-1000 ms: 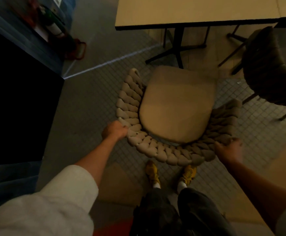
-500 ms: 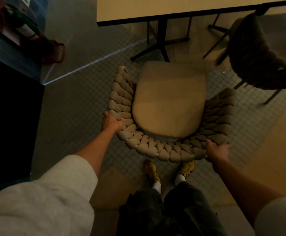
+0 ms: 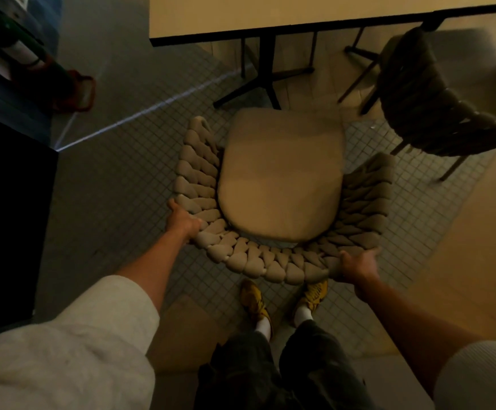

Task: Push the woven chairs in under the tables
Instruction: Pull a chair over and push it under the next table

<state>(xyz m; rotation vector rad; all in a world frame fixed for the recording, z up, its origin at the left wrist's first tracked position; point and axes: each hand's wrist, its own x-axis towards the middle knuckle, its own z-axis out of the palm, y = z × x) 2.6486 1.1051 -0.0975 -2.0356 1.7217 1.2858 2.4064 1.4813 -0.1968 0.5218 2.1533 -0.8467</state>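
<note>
Evidently the left hand (image 3: 183, 221) and right hand (image 3: 357, 266) flank the chair (image 3: 282, 179) for a straight push: left fingers grip its woven rim, right fingers press flat. It stands just short of the desk (image 3: 270, 16).

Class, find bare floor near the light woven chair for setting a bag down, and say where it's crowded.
Free: grey tiled floor left of the woven chair, up to the black unit. Crowded: ahead, the table base; right, the dark chair; behind, the person's shoes.
</note>
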